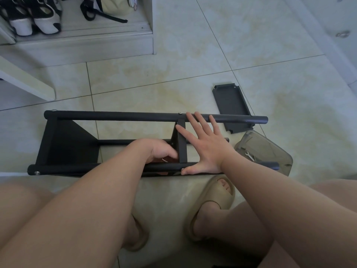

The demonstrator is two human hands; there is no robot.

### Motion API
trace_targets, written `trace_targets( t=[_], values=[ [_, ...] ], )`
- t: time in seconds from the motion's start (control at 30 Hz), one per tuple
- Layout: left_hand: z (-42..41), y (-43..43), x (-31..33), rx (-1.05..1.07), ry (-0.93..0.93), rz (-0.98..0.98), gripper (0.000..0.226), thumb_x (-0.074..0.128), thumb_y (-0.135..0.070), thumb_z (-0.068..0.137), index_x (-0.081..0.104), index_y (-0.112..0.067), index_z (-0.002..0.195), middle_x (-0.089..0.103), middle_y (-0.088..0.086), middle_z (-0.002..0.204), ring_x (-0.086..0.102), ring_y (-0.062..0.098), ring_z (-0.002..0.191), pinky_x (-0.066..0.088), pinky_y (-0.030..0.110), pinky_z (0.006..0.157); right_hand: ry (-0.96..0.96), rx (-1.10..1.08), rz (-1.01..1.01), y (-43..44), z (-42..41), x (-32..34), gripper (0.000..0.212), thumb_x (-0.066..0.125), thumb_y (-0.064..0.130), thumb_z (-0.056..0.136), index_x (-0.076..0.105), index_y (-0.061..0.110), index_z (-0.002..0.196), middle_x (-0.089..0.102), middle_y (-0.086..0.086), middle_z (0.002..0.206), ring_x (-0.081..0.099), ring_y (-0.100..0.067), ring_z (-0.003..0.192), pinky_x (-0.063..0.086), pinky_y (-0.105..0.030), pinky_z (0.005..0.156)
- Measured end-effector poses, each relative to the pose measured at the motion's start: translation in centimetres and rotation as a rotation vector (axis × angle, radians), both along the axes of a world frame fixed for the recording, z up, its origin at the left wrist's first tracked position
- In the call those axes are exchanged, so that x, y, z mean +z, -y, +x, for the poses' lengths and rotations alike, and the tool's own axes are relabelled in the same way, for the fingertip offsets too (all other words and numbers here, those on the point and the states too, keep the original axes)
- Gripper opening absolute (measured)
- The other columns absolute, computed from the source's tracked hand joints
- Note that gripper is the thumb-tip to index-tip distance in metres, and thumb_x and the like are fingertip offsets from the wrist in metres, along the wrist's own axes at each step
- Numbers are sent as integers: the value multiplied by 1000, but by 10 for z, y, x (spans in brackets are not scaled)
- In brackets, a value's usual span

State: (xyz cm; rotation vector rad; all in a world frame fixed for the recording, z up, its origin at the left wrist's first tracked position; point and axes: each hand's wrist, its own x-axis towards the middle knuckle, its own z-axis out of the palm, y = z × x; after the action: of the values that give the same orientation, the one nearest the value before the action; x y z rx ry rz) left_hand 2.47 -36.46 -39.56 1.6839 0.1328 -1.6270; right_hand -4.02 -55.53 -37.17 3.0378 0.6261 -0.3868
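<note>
The right hand (204, 149) lies flat on the rack (116, 114), its fingers (201, 120) straight and spread wide: the tips reach the far tube (241, 118), the thumb rests on the near tube (87, 168), and the palm bridges the gap between them, just right of the middle panel (182, 146). The left hand (160, 151) is on the other side of that panel, fingers curled down and together where the panel meets the near tube. From here I can't tell whether they pinch anything, though a pale sliver shows under them. The rack lies on its side right in front of the person's knees, with three tubes in view, the third lower down between the other two, and two panels fitted, the middle one and an end panel (69, 144) at the left. One loose panel (230, 105) lies flat past the far tube at the right. Beside it is one clear box (270, 149) with a small wrench (249, 155) in it. Two tan slippers (218, 190) are on the person's feet. All of it sits on a glossy, pale tiled floor (193, 55) with dark grout lines. At the far left is a white cupboard (96, 41), open at the bottom, holding black-and-white shoes (38, 18) and one pale bag (114, 6).
</note>
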Motion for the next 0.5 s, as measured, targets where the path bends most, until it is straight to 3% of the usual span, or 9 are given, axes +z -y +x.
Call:
trace_targets(
  t=[0.1,0.3,0.43,0.5],
  values=[
    [0,1,-1,-25,25,-4,23,62,-11,92,73,-6,111,71,17,95,65,33,88,53,47,97,-5,-1,3,0,0,1,125,31,102,64,-5,33,161,-16,-12,169,-18,-33,155,-2,-63,122],
    [1,-3,-4,24,-18,-46,25,55,-3,94,73,-9,111,71,17,107,65,31,99,50,44,101,-6,-2,-7,0,0,1,125,30,102,64,-6,33,161,-15,-12,169,-18,-33,155,-3,-62,122],
    [1,-1,-3,19,-40,12,25,59,-13,93,72,-7,115,73,13,105,70,27,98,56,46,97,-5,-1,-8,0,0,1,125,29,103,64,-6,33,161,-15,-12,169,-17,-33,155,-3,-62,122],
    [1,1,-4,4,-10,30,26,64,-16,92,72,-7,115,74,12,104,70,31,106,56,48,95,-5,-1,-6,0,0,1,125,29,103,64,-5,32,161,-15,-12,169,-17,-33,155,-3,-62,122]
  ],
)
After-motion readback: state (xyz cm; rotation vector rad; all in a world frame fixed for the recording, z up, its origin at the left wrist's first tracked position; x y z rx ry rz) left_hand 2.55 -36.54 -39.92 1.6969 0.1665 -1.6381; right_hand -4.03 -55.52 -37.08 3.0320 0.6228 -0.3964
